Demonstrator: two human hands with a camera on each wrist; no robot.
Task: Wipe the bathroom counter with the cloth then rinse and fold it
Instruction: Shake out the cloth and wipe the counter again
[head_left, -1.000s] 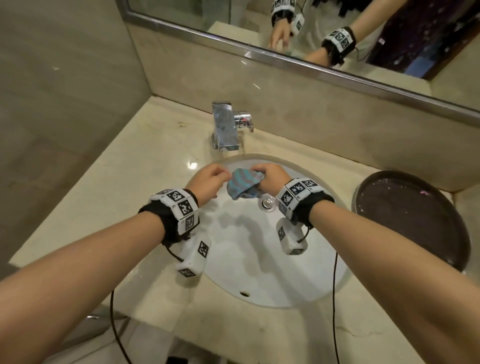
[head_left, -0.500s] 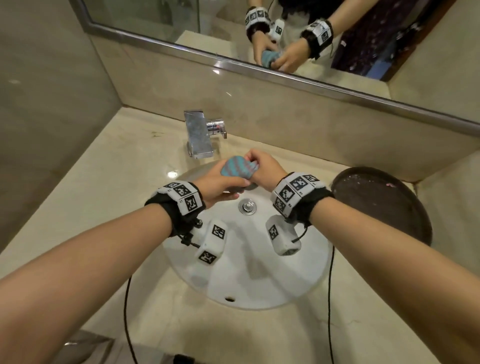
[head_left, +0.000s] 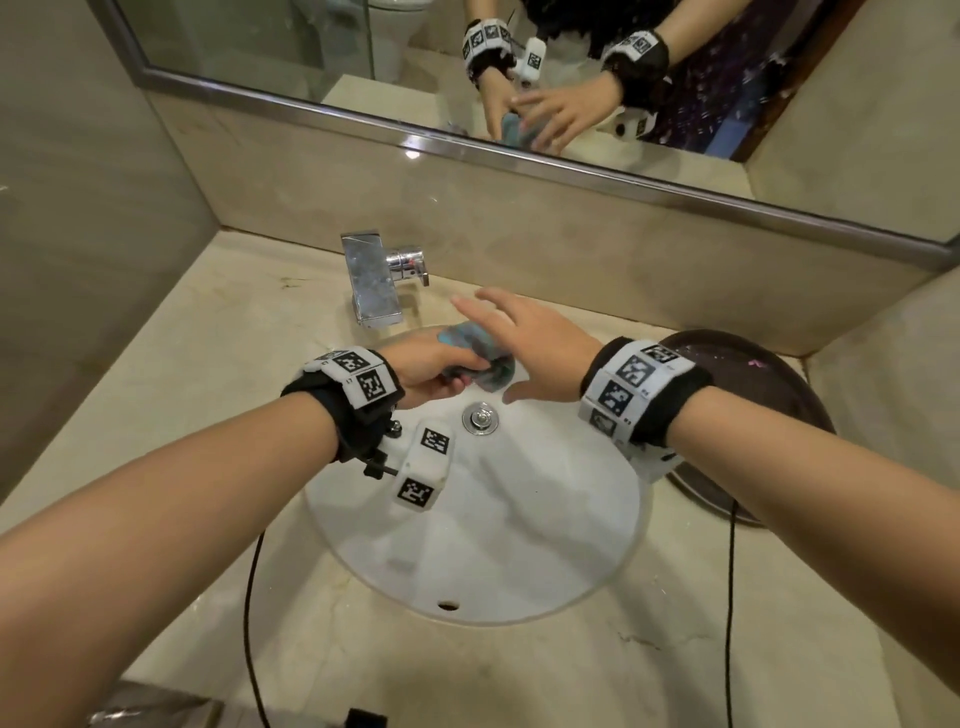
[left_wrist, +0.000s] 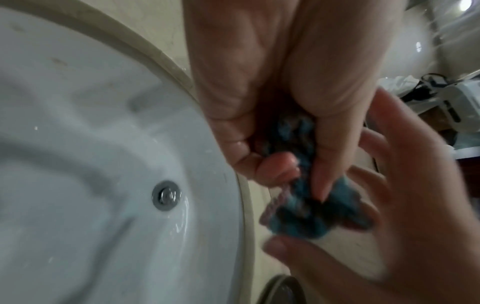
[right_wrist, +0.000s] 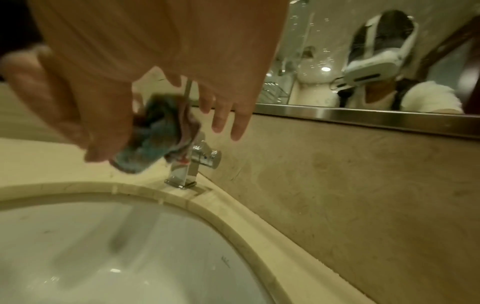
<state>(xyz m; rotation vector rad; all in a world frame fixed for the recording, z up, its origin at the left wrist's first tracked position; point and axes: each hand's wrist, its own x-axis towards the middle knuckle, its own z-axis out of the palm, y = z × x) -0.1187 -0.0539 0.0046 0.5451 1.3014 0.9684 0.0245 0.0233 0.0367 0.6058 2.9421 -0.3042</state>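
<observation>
The cloth (head_left: 480, 358), a wet blue and pink bundle, hangs over the far rim of the white sink (head_left: 467, 545), just in front of the faucet (head_left: 374, 283). My left hand (head_left: 439, 371) grips it, with fingers and thumb curled round the bunched cloth (left_wrist: 298, 214). My right hand (head_left: 517, 338) is just right of it, above the cloth, with its fingers spread and holding nothing. In the right wrist view the spread fingers (right_wrist: 221, 121) hover beside the cloth (right_wrist: 155, 139), with the faucet (right_wrist: 192, 164) behind. No water shows running from the faucet.
The beige stone counter (head_left: 208, 364) surrounds the sink, whose drain (head_left: 480, 417) sits below my hands. A dark round tray (head_left: 769, 379) lies on the counter at the right. A backsplash and a mirror (head_left: 311, 52) rise behind the faucet, and a wall closes the left side.
Both hands squeezed the balled cloth together earlier. Now my right hand has let go and spread its fingers, while my left hand keeps the cloth.
</observation>
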